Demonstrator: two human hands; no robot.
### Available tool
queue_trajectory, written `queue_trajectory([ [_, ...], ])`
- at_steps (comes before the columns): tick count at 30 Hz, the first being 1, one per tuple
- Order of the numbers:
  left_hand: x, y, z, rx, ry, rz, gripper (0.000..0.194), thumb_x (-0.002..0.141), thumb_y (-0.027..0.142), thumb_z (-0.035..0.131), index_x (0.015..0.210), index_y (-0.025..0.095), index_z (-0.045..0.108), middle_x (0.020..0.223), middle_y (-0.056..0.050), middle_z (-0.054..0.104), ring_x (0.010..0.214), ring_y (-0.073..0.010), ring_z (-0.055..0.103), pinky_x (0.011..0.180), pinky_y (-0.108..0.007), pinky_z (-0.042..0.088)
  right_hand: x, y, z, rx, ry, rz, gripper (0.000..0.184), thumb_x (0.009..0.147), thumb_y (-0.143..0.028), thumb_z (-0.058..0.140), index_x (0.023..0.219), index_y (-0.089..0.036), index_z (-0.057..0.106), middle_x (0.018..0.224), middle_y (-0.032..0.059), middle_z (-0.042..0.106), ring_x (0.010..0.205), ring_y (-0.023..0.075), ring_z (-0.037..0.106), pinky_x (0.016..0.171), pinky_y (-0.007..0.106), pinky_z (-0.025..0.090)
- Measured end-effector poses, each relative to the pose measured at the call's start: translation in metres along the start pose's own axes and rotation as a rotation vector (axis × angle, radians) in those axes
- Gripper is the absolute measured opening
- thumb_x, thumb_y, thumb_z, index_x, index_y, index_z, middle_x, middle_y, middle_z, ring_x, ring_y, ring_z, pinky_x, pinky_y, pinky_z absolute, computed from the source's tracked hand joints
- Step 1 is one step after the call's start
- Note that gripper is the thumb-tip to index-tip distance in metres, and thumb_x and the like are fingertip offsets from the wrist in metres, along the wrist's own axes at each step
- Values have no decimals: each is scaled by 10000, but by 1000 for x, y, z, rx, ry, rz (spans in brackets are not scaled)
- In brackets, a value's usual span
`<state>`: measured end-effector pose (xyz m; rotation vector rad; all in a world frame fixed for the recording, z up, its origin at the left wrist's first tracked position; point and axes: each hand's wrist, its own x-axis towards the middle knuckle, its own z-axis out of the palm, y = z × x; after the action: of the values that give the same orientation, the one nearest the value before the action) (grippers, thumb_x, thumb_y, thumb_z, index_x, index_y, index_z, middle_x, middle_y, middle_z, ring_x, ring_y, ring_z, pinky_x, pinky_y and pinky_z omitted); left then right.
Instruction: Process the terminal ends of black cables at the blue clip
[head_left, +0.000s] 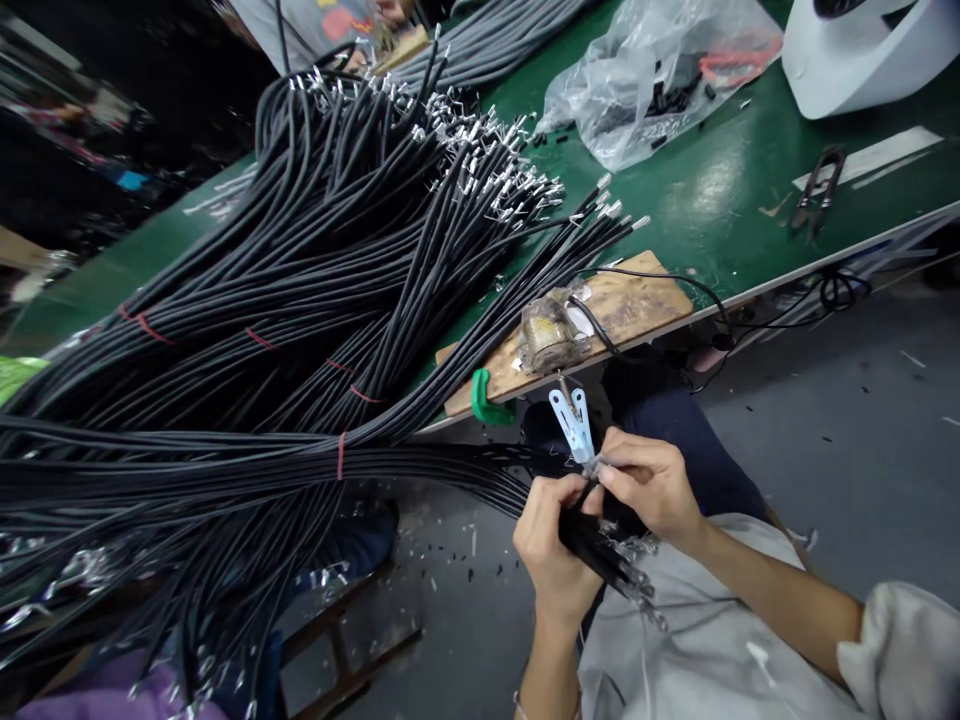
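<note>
My left hand is closed around a black cable near its end. Pinched at the tip of that cable, just below a light blue clothespin-like clip, are the fingers of my right hand. The clip sits on the shaft of a small motor wrapped in clear tape. More black cable ends with bare silvery wires hang below my left hand, over my lap. What exactly lies between my right fingertips is too small to make out.
Bundles of black cables tied with red bands cover the green table. The motor rests on a wooden board with a green clamp. Farther off lie a plastic bag, thread snips and a white container. Another person sits opposite.
</note>
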<state>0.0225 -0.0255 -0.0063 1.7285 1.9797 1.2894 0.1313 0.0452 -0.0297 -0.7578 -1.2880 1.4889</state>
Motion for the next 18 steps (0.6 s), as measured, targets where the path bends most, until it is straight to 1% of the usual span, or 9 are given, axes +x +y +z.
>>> queue_trajectory([
  [2, -3, -2, 0, -7, -1, 17, 53, 843, 129, 630, 847, 182, 634, 686, 2, 593, 589, -116, 575, 557, -214, 464, 3, 2, -2, 69, -9, 93, 210, 787, -266, 656, 607, -158, 654, 594, 18, 564, 592, 134, 499, 545, 266, 413],
  [6, -6, -7, -1, -60, 8, 84, 100, 844, 123, 635, 915, 178, 679, 708, -25, 673, 572, -122, 620, 550, -215, 483, 10, 6, -4, 362, -156, 483, 216, 701, -299, 706, 589, -132, 628, 541, -17, 523, 505, 82, 447, 489, 218, 361],
  [8, -6, -8, -2, -71, 21, 111, 104, 849, 122, 628, 918, 173, 687, 702, -27, 684, 547, -115, 620, 529, -208, 470, 13, 6, -4, 504, -166, 602, 236, 699, -317, 710, 600, -122, 621, 516, -26, 527, 463, 58, 424, 461, 192, 340],
  [9, -6, -8, -3, -66, 23, 115, 100, 855, 124, 619, 908, 169, 690, 691, -24, 683, 534, -110, 616, 518, -203, 458, 14, 5, -5, 548, -165, 614, 236, 706, -329, 712, 634, -119, 632, 534, -20, 558, 468, 57, 444, 467, 186, 355],
  [11, -4, -6, -6, -37, -3, 104, 109, 877, 144, 589, 859, 162, 695, 651, -15, 665, 514, -102, 604, 505, -199, 428, 15, 1, -7, 585, -210, 560, 248, 694, -333, 748, 784, -120, 659, 674, 22, 667, 565, 79, 548, 554, 198, 440],
  [13, -2, -3, -10, 8, -58, 72, 197, 904, 176, 548, 759, 163, 681, 601, -2, 630, 501, -99, 588, 500, -204, 397, 16, -1, -10, 578, -319, 483, 369, 673, -300, 793, 961, -136, 631, 889, 76, 726, 718, 115, 629, 686, 242, 501],
  [14, -1, -2, -11, 21, -83, 52, 249, 914, 191, 530, 704, 164, 662, 577, 5, 608, 491, -96, 576, 496, -207, 382, 16, -2, -11, 576, -375, 455, 414, 672, -283, 806, 1006, -146, 603, 950, 91, 728, 773, 131, 648, 726, 265, 514],
  [16, 0, 1, -15, 22, -114, 13, 326, 925, 210, 506, 617, 169, 607, 537, 17, 562, 465, -89, 544, 482, -212, 355, 15, 1, -12, 581, -430, 431, 412, 687, -273, 813, 994, -158, 564, 925, 86, 736, 800, 148, 673, 742, 291, 532],
  [18, 1, 4, -17, 0, -119, -13, 363, 929, 211, 493, 575, 173, 564, 515, 24, 532, 451, -84, 520, 475, -213, 338, 14, 5, -10, 580, -393, 430, 422, 650, -281, 847, 925, -164, 549, 800, 52, 737, 756, 156, 688, 718, 290, 548],
])
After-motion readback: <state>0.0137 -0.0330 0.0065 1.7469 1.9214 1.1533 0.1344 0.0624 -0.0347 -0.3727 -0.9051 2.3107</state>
